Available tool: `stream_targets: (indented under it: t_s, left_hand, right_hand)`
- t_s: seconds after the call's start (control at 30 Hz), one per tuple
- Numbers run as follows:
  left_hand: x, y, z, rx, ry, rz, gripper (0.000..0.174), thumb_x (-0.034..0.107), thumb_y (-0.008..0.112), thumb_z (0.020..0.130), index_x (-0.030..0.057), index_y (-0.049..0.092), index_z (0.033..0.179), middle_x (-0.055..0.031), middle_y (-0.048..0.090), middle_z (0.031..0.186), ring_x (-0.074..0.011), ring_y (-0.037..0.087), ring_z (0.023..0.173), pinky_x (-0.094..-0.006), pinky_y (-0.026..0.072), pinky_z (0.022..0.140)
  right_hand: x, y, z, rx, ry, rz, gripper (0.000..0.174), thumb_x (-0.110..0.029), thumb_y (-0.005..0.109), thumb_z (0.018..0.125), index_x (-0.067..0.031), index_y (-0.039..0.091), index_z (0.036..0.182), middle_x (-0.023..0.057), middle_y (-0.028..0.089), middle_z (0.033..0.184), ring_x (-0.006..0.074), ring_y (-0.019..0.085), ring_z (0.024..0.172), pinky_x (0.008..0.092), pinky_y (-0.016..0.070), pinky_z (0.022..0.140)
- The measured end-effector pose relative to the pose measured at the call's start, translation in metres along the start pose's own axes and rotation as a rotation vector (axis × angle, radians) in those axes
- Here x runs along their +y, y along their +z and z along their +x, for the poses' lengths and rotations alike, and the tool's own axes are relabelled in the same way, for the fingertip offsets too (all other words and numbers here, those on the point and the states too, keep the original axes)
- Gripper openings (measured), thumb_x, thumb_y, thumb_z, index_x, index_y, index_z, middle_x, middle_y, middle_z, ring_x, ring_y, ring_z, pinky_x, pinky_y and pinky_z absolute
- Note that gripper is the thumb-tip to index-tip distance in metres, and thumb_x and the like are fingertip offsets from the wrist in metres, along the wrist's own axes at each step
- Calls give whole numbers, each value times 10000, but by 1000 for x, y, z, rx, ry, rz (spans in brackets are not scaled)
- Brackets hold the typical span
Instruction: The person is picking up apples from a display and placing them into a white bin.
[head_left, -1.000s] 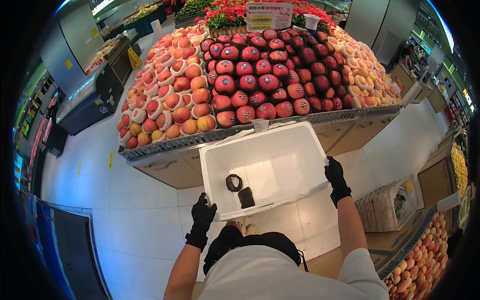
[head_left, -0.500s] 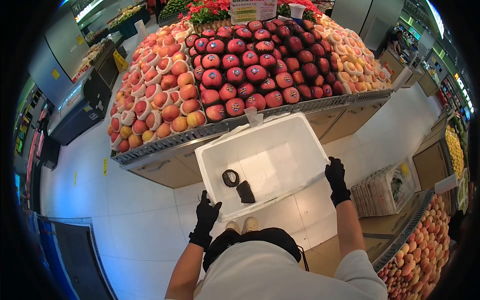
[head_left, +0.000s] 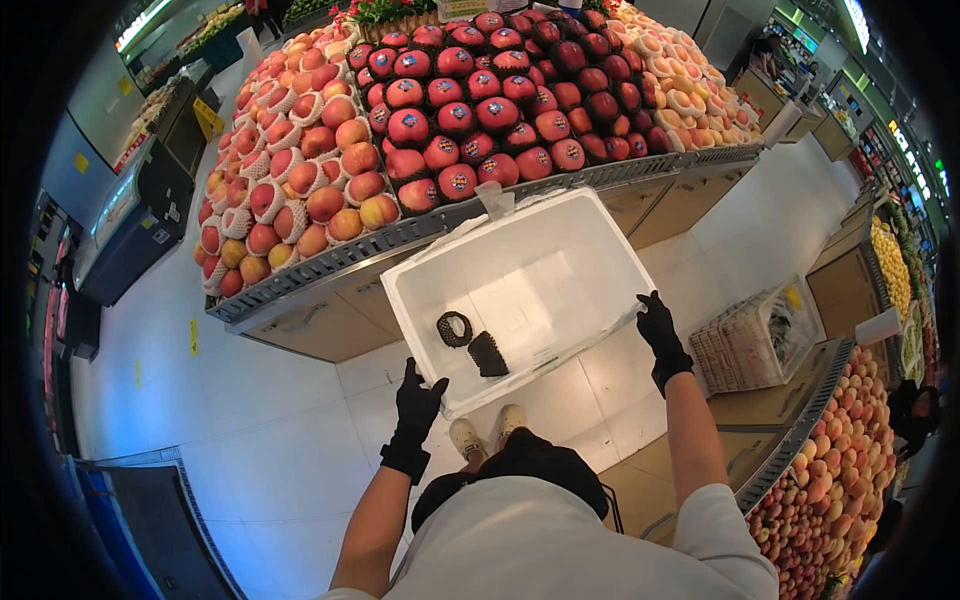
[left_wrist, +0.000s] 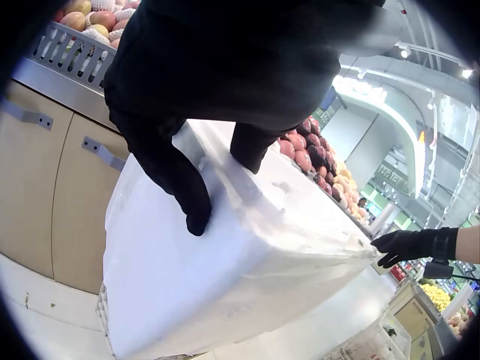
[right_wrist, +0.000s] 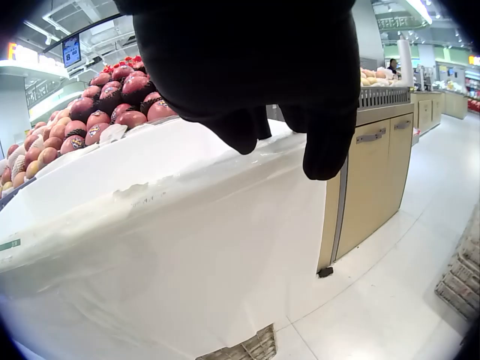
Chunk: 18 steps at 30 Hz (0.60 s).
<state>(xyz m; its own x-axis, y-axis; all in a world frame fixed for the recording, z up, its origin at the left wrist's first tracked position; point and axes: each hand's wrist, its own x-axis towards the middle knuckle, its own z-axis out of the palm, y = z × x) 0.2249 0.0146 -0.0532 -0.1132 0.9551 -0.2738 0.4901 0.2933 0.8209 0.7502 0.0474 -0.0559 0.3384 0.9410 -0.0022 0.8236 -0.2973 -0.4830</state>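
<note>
A white foam box (head_left: 570, 300) stands in front of the apple display, its top uncovered. My gloved left hand (head_left: 418, 402) holds its near left corner; in the left wrist view the fingers (left_wrist: 180, 180) reach down over the rim. At the right near corner my gloved right hand (head_left: 658, 330) grips the rim, with fingertips (right_wrist: 324, 161) hooked over the edge in the right wrist view. Inside the box lie a ring-shaped black foam net (head_left: 454, 328) and a flattened black foam net (head_left: 488, 354), both towards the left.
Red apples (head_left: 455, 115) in black nets and apples in white nets (head_left: 285, 165) fill the display behind a grey slatted rail (head_left: 320, 262). A white basket (head_left: 745, 345) stands on the floor at right, beside another fruit stand (head_left: 830, 460). Woven crate slats (right_wrist: 251, 346) show under the box.
The head view has shifted, so display and box sit higher and farther left. My shoes show more fully. Both hands keep their hold on the box, and the nets stay inside.
</note>
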Motion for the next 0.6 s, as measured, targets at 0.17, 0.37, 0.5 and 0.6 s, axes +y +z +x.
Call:
stream_targets:
  t_s: [0.17, 0.37, 0.5, 0.6]
  left_hand:
    - [-1, 0, -2, 17, 81, 64, 860, 260, 816, 728, 63, 367, 1434, -200, 665, 1012, -250, 687, 768, -364, 562, 658]
    - [-18, 11, 8, 79, -21, 44, 841, 279, 825, 696, 19, 432, 1393, -218, 657, 1062, -305, 663, 923, -379, 535, 798]
    - [-37, 18, 12, 143, 10, 131, 760, 150, 792, 737, 58, 436, 1401, -194, 642, 1041, -237, 678, 805, -328, 584, 605]
    - [-29, 17, 10, 164, -17, 98, 794, 161, 802, 734, 42, 417, 1417, -192, 644, 1036, -227, 670, 789, -329, 582, 628]
  right_hand:
    - [7, -2, 4, 26, -80, -63, 474, -118, 706, 782, -85, 596, 1242, 267, 533, 1296, 359, 563, 1173, 386, 480, 970]
    - [7, -31, 22, 27, -195, 23, 439, -127, 711, 784, -23, 607, 1198, 213, 673, 1036, 350, 654, 968, 400, 526, 860]
    - [21, -41, 32, -42, -193, 166, 337, -91, 676, 814, -22, 642, 1142, 193, 682, 1051, 325, 661, 974, 379, 524, 865]
    - [41, -40, 43, -52, -291, 184, 301, -88, 652, 841, -20, 640, 1135, 178, 696, 1003, 294, 674, 946, 377, 525, 858]
